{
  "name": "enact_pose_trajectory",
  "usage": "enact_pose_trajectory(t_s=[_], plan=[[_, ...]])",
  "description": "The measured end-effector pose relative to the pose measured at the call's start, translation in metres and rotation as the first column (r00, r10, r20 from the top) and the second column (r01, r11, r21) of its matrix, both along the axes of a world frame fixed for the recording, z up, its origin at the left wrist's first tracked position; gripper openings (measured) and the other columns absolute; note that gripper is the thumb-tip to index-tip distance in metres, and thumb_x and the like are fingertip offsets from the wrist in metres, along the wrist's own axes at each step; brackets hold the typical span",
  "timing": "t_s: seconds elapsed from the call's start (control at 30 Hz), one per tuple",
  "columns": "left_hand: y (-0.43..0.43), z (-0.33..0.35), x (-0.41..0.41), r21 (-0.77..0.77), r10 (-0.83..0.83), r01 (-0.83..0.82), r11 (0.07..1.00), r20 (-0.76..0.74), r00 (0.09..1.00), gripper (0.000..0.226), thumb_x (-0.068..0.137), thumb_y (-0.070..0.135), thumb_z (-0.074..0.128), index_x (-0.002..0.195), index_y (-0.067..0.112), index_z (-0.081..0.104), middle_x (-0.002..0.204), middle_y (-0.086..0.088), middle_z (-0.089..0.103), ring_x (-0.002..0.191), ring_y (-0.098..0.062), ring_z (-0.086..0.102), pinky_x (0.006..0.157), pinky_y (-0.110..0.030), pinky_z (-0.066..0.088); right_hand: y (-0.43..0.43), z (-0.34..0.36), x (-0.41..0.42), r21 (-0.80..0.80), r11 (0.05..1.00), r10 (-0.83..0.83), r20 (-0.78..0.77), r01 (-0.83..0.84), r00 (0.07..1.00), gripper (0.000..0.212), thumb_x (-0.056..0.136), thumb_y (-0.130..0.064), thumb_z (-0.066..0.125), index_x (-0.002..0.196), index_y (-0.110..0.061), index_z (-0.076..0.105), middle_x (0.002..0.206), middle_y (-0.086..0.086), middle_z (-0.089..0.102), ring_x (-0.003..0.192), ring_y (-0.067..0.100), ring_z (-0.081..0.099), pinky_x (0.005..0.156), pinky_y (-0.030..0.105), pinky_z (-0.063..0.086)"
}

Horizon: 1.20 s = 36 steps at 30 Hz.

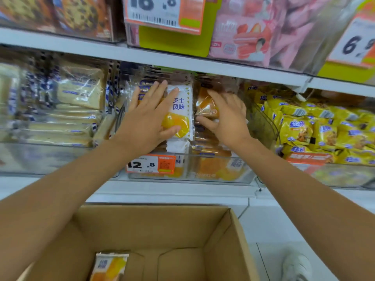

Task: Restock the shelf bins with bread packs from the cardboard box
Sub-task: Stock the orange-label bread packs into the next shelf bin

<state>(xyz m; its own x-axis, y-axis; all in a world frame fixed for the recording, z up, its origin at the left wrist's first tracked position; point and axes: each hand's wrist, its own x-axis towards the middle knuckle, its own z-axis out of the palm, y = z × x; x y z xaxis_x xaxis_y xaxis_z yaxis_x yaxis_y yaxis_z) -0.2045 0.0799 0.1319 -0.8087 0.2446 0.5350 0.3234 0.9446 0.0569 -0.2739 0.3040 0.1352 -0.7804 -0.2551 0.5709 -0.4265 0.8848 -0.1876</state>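
My left hand (149, 116) lies flat, fingers spread, on a white-and-yellow bread pack (181, 110) at the top of the stack in the clear middle shelf bin (203, 175). My right hand (225, 116) grips an orange bread pack (206, 107) just to the right, in the same bin. Below, the open cardboard box (233, 240) holds one more bread pack (110, 266) at its lower left.
A clear bin of sliced toast packs (79, 92) sits to the left and yellow snack bags (316, 130) to the right. An orange price tag (151, 164) hangs on the bin front. The upper shelf (182, 61) overhangs closely. A white shoe (296, 266) stands beside the box.
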Motion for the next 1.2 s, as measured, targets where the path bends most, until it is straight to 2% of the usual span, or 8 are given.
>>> enact_pose_trajectory(t_s=[0.2,0.43,0.53,0.67,0.77,0.93,1.07,1.2], plan=[[0.007,-0.014,0.063,0.247,0.037,-0.012,0.969,-0.096,0.995,0.042,0.086,0.039,0.067,0.122,0.019,0.06,0.119,-0.003,0.06,0.112,-0.024,0.054,0.093,-0.042,0.046,-0.019,-0.016,0.094,-0.312,0.948,0.07,0.003,-0.065,0.998,0.007,0.083,-0.013,0.061,0.09,-0.013,0.059,0.081,-0.001,0.053,0.082,0.021,0.052,0.068,0.033,0.039],[-0.016,-0.109,0.162,0.519,0.068,-0.314,0.795,0.438,0.896,0.024,0.091,0.034,0.066,0.108,0.02,0.058,0.101,0.003,0.058,0.087,-0.015,0.056,0.079,-0.031,0.047,-0.035,-0.113,0.185,-0.251,0.964,0.192,0.409,-0.093,0.892,0.01,0.088,-0.016,0.06,0.097,-0.017,0.057,0.081,-0.003,0.053,0.074,0.017,0.051,0.064,0.031,0.04],[-0.033,-0.172,0.197,0.499,0.094,-0.516,0.696,0.649,0.755,0.025,0.089,0.033,0.069,0.108,0.018,0.061,0.104,0.0,0.064,0.094,-0.016,0.061,0.085,-0.032,0.049,-0.033,-0.187,0.212,-0.154,0.987,0.138,0.687,-0.044,0.713,0.02,0.087,-0.021,0.062,0.106,-0.019,0.06,0.093,-0.003,0.06,0.088,0.018,0.059,0.078,0.032,0.048],[-0.041,-0.246,0.232,0.433,0.077,-0.689,0.581,0.814,0.576,0.029,0.09,0.025,0.07,0.113,0.009,0.063,0.104,-0.006,0.063,0.089,-0.015,0.055,0.066,-0.02,0.04,-0.031,-0.28,0.25,-0.08,0.995,0.093,0.933,-0.052,0.347,0.028,0.091,-0.022,0.064,0.118,-0.017,0.062,0.108,-0.003,0.062,0.104,0.017,0.059,0.086,0.03,0.049],[-0.041,-0.282,0.248,0.393,0.029,-0.741,0.544,0.874,0.485,0.03,0.092,0.02,0.067,0.117,0.004,0.06,0.104,-0.005,0.057,0.092,-0.014,0.051,0.059,-0.007,0.038,-0.039,-0.329,0.277,-0.135,0.989,0.138,0.99,-0.06,0.04,0.027,0.093,-0.027,0.065,0.117,-0.016,0.063,0.102,-0.006,0.057,0.101,0.015,0.057,0.082,0.025,0.043],[-0.047,-0.313,0.268,0.327,-0.01,-0.797,0.508,0.927,0.374,0.03,0.093,0.023,0.066,0.117,0.007,0.06,0.104,-0.003,0.058,0.101,-0.018,0.056,0.079,-0.025,0.041,-0.062,-0.369,0.308,-0.212,0.971,0.174,0.946,-0.115,-0.272,0.051,0.079,-0.046,0.076,0.119,-0.017,0.065,0.108,-0.006,0.061,0.101,0.011,0.056,0.085,0.023,0.043],[-0.044,-0.317,0.271,0.329,-0.034,-0.78,0.532,0.929,0.369,0.027,0.093,0.024,0.065,0.114,0.007,0.061,0.106,-0.003,0.061,0.099,-0.017,0.057,0.08,-0.026,0.043,-0.066,-0.386,0.334,-0.21,0.931,0.129,0.955,-0.299,-0.268,0.044,0.081,-0.021,0.078,0.122,-0.01,0.063,0.115,0.001,0.062,0.103,0.012,0.055,0.084,0.021,0.043],[-0.036,-0.313,0.267,0.29,0.021,-0.817,0.498,0.938,0.346,0.012,0.093,0.011,0.063,0.104,0.011,0.061,0.106,-0.006,0.061,0.102,-0.023,0.058,0.079,-0.027,0.042,-0.061,-0.367,0.315,-0.256,0.963,0.234,0.951,-0.089,-0.204,0.018,0.092,-0.018,0.065,0.108,-0.009,0.069,0.101,0.003,0.067,0.091,0.015,0.063,0.075,0.021,0.047]])
